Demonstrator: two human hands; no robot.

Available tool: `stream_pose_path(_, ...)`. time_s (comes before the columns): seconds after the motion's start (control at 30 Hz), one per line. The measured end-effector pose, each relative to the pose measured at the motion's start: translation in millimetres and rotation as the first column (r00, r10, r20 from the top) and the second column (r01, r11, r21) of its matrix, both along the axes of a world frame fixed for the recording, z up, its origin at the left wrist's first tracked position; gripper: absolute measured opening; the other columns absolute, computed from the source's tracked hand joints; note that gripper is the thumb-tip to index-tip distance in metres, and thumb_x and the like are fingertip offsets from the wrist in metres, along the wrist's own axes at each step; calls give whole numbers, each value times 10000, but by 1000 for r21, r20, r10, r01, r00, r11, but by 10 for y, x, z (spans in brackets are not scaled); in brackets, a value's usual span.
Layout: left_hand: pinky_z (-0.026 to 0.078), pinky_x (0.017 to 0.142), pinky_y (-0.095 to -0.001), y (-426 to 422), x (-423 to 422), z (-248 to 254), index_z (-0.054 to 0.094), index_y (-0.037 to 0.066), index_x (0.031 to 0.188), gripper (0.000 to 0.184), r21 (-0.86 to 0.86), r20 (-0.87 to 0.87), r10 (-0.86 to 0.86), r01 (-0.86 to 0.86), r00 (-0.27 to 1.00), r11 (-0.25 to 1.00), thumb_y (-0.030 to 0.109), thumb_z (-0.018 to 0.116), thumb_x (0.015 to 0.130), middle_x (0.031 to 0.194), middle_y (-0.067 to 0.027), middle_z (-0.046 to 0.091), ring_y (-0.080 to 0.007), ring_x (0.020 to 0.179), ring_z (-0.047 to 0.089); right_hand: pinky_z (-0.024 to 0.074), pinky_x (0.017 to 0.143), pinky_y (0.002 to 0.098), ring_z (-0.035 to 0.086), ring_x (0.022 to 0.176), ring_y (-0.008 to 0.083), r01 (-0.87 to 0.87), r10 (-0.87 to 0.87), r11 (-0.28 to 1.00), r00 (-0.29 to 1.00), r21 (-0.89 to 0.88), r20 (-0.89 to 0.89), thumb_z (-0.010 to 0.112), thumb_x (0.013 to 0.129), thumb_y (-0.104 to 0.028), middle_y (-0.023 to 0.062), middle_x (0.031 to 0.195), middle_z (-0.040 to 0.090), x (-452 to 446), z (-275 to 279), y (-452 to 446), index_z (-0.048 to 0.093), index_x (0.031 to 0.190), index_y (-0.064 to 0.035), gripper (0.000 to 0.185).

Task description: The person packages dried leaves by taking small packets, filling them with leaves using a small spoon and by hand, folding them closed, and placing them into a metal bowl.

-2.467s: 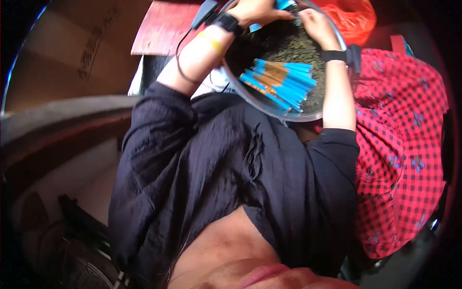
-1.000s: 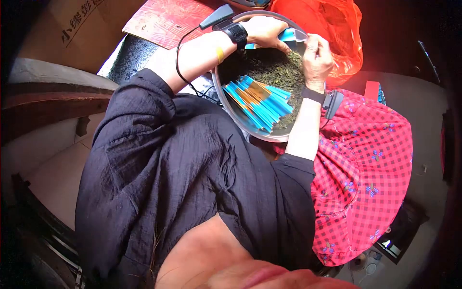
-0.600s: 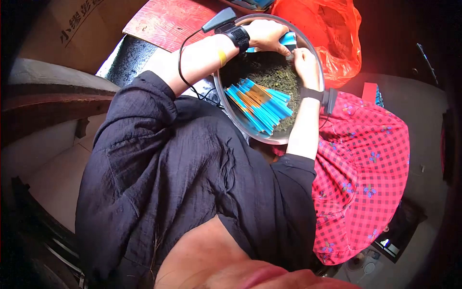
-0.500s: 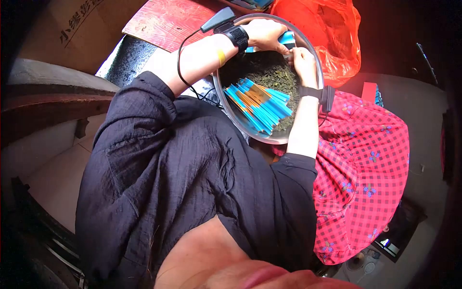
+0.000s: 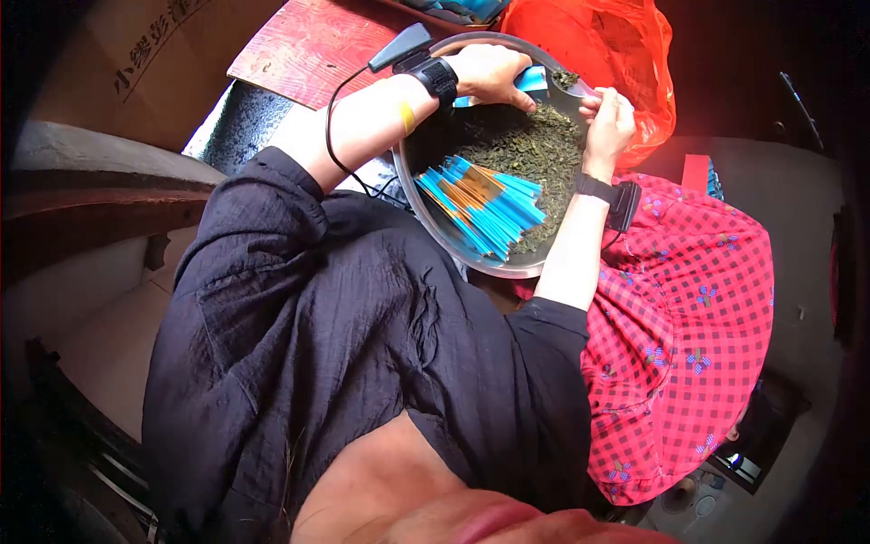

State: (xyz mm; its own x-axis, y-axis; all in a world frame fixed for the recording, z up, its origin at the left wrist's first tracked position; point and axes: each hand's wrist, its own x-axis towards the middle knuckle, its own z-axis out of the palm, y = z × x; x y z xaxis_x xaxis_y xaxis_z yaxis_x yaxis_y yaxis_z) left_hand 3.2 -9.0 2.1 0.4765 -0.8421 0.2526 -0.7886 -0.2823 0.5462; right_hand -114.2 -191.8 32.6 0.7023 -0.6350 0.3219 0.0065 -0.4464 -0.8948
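Note:
A round metal-rimmed basin (image 5: 433,227) holds dark green dried leaves (image 5: 535,145) and a fanned stack of blue and orange packets (image 5: 485,204). My left hand (image 5: 494,74), over the far left part of the basin, grips a blue packet (image 5: 533,80) between thumb and fingers. My right hand (image 5: 612,118) pinches the handle of a small spoon (image 5: 576,87) at the basin's far right rim. Some green leaves lie on the spoon's bowl, close to the packet but apart from it.
A red plastic bag (image 5: 625,54) lies beyond the basin on the right. A red board (image 5: 313,50) is at the far left, near a cardboard box (image 5: 100,63). Another container with blue packets (image 5: 462,9) stands at the top. Red checked cloth (image 5: 689,308) spreads at the right.
My right hand has moved away from the packet, up and to the right, and the spoon with leaves now shows. My left hand still holds the blue packet, slightly lower in view.

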Motion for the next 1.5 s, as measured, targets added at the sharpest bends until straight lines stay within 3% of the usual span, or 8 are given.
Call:
stream_pose_path(0.2,489,827,-431,-24,2,6,591,42,1102,636,45,-23,8,-7,1000,999,557,692,743,976,-194,659,-338,944,637,509,627,332,674,684,231,-127,87,847,991,-516,-100,582,923,-262,110,780,686,-7,-17,321,664,920,-81,199)
stream_pose_path(0.33,486,829,-427,-28,15,13,593,43,1090,624,48,-44,10,-8,999,999,552,694,744,976,-190,660,-336,938,637,510,650,355,671,741,281,-54,86,766,996,-641,19,610,899,-264,118,786,679,-3,36,386,665,905,-101,172)
stream_pose_path(0.53,483,839,-426,-15,-6,50,593,42,1100,631,84,-67,22,-17,997,996,552,695,743,988,-190,658,-334,954,633,506,645,391,667,728,300,97,-112,841,994,-533,3,557,915,-291,131,760,679,-55,37,76,667,884,-97,225)
stream_pose_path(0.73,485,848,-424,-14,14,36,590,37,1128,646,55,-45,-10,12,999,998,545,696,744,1009,-194,658,-335,970,632,491,688,468,643,796,397,-134,-159,709,926,-693,-342,523,911,-364,208,800,654,39,-285,10,665,917,-111,291)
stream_pose_path(0.8,487,839,-424,-17,1,31,589,36,1127,642,40,-45,-10,11,999,999,542,695,747,994,-195,661,-336,957,636,493,705,479,635,795,412,-234,-27,788,911,-569,-412,538,899,-345,213,800,652,109,-482,37,673,926,-115,268)
stream_pose_path(0.97,512,778,-423,18,14,47,604,5,1027,644,33,-48,-17,19,999,999,567,695,725,913,-212,670,-340,891,657,506,585,294,641,626,149,-205,155,971,935,-127,-320,559,913,-251,107,735,671,159,-522,-119,654,877,18,287)
stream_pose_path(1.17,515,765,-419,16,3,101,599,4,1017,643,118,-140,-18,35,990,992,572,690,731,873,-205,673,-333,867,661,492,538,244,595,571,125,-47,57,996,989,74,-140,505,954,-231,77,698,636,99,-245,-172,629,876,2,275)
stream_pose_path(1.5,497,780,-427,1,8,64,570,13,1114,647,125,-107,-25,38,994,991,538,693,757,886,-195,669,-335,868,654,485,590,309,630,622,166,-26,52,931,997,-365,60,544,942,-270,54,666,643,21,-59,158,644,881,-50,249)
